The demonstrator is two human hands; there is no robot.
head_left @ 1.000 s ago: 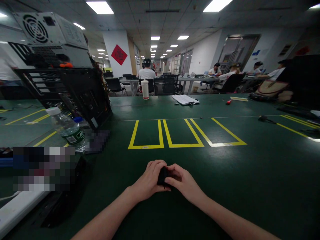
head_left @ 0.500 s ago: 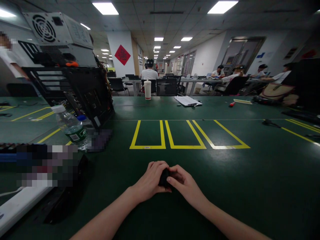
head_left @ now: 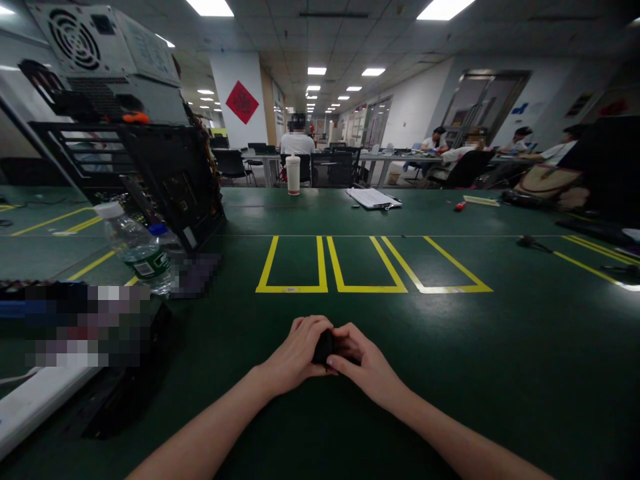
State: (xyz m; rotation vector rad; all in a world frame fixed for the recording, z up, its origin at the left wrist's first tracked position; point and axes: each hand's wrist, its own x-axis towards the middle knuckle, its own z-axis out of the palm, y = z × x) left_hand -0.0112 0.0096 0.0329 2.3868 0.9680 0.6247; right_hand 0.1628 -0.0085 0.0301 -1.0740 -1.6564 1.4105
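Between my two hands is a small black object (head_left: 324, 347), mostly covered by fingers, so its kind cannot be made out. My left hand (head_left: 300, 350) wraps round it from the left, fingers over the top and thumb beneath. From the right, my right hand (head_left: 363, 360) pinches it with thumb and curled fingers. Both hands are close together, low over the green table (head_left: 500, 373). Just beyond them, yellow tape outlines (head_left: 291, 289) mark the table surface.
On the left stand an opened computer case (head_left: 170, 180) with a power supply (head_left: 110, 53) on top, plastic bottles (head_left: 145, 260) and a white bar-shaped thing (head_left: 45, 400). Farther back are a lidded cup (head_left: 293, 175) and a clipboard (head_left: 374, 199). People sit at distant desks.
The whole view has shifted slightly, with the table things now a little higher and farther left. Both hands keep hold of the black object in nearly the same pose.
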